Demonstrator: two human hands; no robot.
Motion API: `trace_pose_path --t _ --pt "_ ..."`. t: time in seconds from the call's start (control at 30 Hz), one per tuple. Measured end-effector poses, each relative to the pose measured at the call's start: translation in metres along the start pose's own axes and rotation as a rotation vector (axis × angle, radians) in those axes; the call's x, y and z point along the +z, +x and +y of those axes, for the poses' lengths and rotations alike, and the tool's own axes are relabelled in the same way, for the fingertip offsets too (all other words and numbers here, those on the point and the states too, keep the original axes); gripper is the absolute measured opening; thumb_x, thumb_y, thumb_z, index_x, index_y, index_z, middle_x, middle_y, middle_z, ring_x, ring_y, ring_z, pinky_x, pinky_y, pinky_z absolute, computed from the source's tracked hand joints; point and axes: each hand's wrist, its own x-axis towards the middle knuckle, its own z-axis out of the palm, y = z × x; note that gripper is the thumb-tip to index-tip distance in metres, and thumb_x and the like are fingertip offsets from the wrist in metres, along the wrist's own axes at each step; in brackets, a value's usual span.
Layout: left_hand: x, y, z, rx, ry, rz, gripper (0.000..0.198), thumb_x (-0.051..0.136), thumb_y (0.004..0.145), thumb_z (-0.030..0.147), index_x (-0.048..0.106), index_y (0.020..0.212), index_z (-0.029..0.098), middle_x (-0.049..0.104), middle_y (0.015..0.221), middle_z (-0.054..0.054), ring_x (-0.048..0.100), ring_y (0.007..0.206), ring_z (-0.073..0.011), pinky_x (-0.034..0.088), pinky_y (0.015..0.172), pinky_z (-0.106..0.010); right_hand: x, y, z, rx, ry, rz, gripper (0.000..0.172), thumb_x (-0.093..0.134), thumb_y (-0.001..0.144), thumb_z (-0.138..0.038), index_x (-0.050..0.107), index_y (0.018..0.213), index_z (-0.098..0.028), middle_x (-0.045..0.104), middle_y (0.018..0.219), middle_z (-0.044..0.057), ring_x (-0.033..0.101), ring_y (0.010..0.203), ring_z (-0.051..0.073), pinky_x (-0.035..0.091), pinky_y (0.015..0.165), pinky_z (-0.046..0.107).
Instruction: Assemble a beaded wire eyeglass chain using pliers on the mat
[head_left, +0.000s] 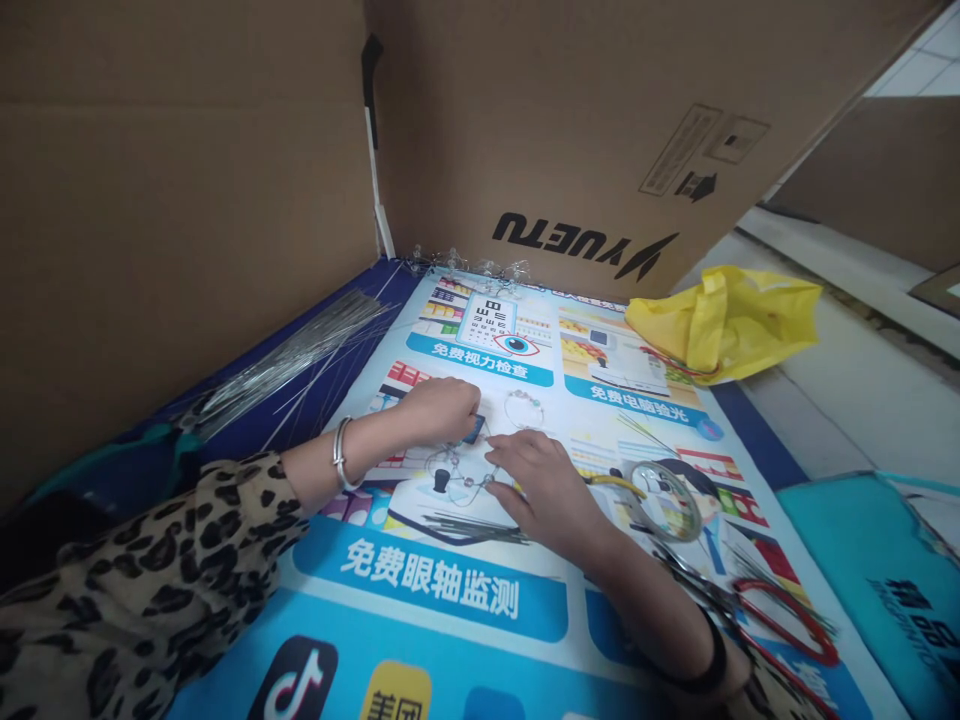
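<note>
1. A beaded wire piece (469, 482) lies between two bare hands on a printed poster sheet (491, 655), its thin loops spread out
2. The left hand (442, 410), a silver bangle at the wrist, is curled just beyond the piece; whether its fingers grip anything cannot be told
3. The right hand (538, 480) reaches in from the other side, thumb and forefinger narrowly parted at the wire; a firm pinch cannot be confirmed
4. Short dark wires (476, 528) lie bunched just nearer the wearer, while a bead ring (517, 395) rests beyond the right hand
5. Right of that hand are a round roll (694, 512) and red-handled scissors (742, 592)
6. Long wires (300, 350) lie at far left, a yellow bag (750, 320) at far right, before standing cardboard (525, 120)
</note>
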Motion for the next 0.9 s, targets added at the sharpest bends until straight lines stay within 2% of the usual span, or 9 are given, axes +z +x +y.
trace_pose_path --t 0.23,0.4,0.47,0.53,0.63,0.7,0.9 --pt "0.005 -0.006 0.005 0.008 0.098 0.087 0.024 0.039 0.079 0.020 0.063 0.082 0.014 0.067 0.086 -0.013 0.062 0.075 -0.0265 0.043 0.058 -0.034 0.003 -0.001 0.004 -0.013 0.059 0.019 0.024 0.051 0.084 -0.031 0.059 0.104 -0.021 0.058 0.120 0.005 0.046 0.109 0.023 0.035 0.091 0.041" --pt "0.005 -0.005 0.004 -0.051 0.039 0.060 0.021 0.042 0.076 0.020 0.063 0.078 0.017 0.067 0.083 -0.009 0.061 0.072 -0.0229 0.041 0.056 -0.030 0.004 -0.001 0.012 -0.030 0.189 0.161 0.026 0.053 0.083 -0.032 0.058 0.105 -0.021 0.063 0.111 0.006 0.051 0.103 0.020 0.039 0.089 0.038" --pt "0.006 -0.004 0.003 -0.070 0.016 0.071 0.020 0.043 0.076 0.021 0.063 0.076 0.018 0.067 0.082 -0.007 0.061 0.072 -0.0222 0.040 0.056 -0.029 0.000 0.002 0.013 0.048 0.202 0.224 0.024 0.051 0.084 -0.031 0.060 0.103 -0.020 0.065 0.104 0.006 0.053 0.097 0.019 0.041 0.085 0.035" --pt "0.007 -0.004 0.001 -0.077 -0.019 0.068 0.019 0.044 0.076 0.024 0.063 0.076 0.019 0.067 0.081 -0.006 0.060 0.072 -0.0213 0.039 0.055 -0.028 -0.005 0.008 0.012 0.197 0.152 0.238 0.022 0.048 0.085 -0.030 0.062 0.097 -0.021 0.067 0.094 0.005 0.054 0.091 0.019 0.042 0.080 0.033" --pt "0.008 -0.004 -0.002 -0.080 -0.067 0.059 0.018 0.046 0.075 0.025 0.063 0.075 0.019 0.067 0.080 -0.006 0.059 0.071 -0.0193 0.036 0.054 -0.026 -0.010 0.021 0.006 0.354 0.027 0.118 0.022 0.045 0.085 -0.030 0.065 0.085 -0.022 0.066 0.083 0.004 0.054 0.086 0.020 0.041 0.075 0.031" --pt "0.009 -0.004 -0.003 -0.073 -0.083 0.070 0.018 0.046 0.075 0.025 0.063 0.074 0.019 0.067 0.079 -0.005 0.058 0.069 -0.0188 0.034 0.053 -0.026 -0.010 0.030 0.001 0.365 -0.066 0.024 0.022 0.046 0.084 -0.031 0.065 0.079 -0.021 0.065 0.079 0.005 0.053 0.085 0.020 0.039 0.074 0.030" --pt "0.013 -0.003 -0.005 -0.039 -0.140 0.069 0.017 0.048 0.073 0.028 0.064 0.075 0.021 0.067 0.078 -0.003 0.058 0.067 -0.0182 0.029 0.049 -0.025 -0.002 0.047 -0.007 0.431 -0.190 -0.071 0.018 0.047 0.081 -0.031 0.061 0.080 -0.019 0.065 0.086 0.007 0.056 0.083 0.021 0.035 0.063 0.029"
